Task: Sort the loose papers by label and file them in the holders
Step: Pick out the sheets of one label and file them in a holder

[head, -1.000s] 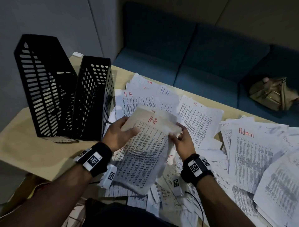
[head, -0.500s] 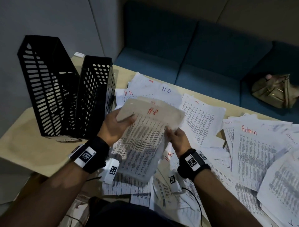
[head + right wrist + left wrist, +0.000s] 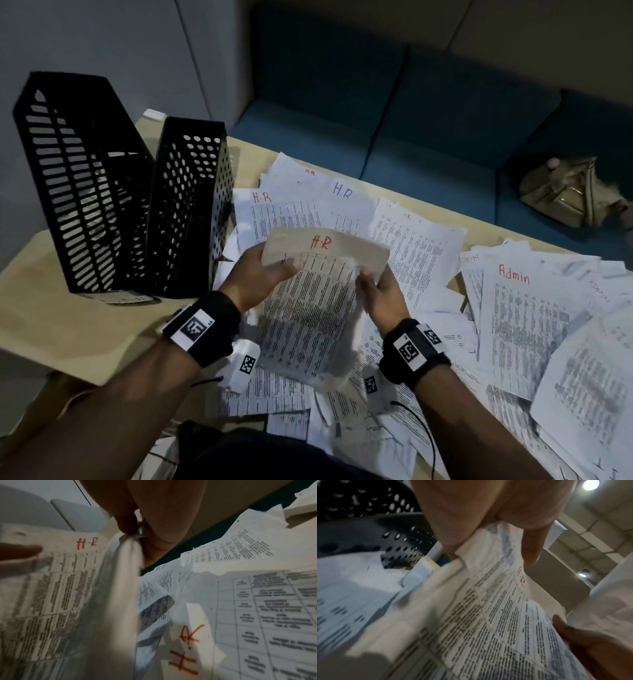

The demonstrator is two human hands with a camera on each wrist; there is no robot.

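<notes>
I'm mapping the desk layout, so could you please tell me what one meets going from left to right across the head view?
Slotted black holder → round-holed black holder → left hand → held H.R paper → right hand → Admin sheet → tan bag on the blue sofa.

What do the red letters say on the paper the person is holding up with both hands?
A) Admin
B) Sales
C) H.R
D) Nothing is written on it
C: the held paper, gripped by the left hand and the right hand, has "H.R" in red at its top; the "Admin" sheet lies on the table.
</notes>
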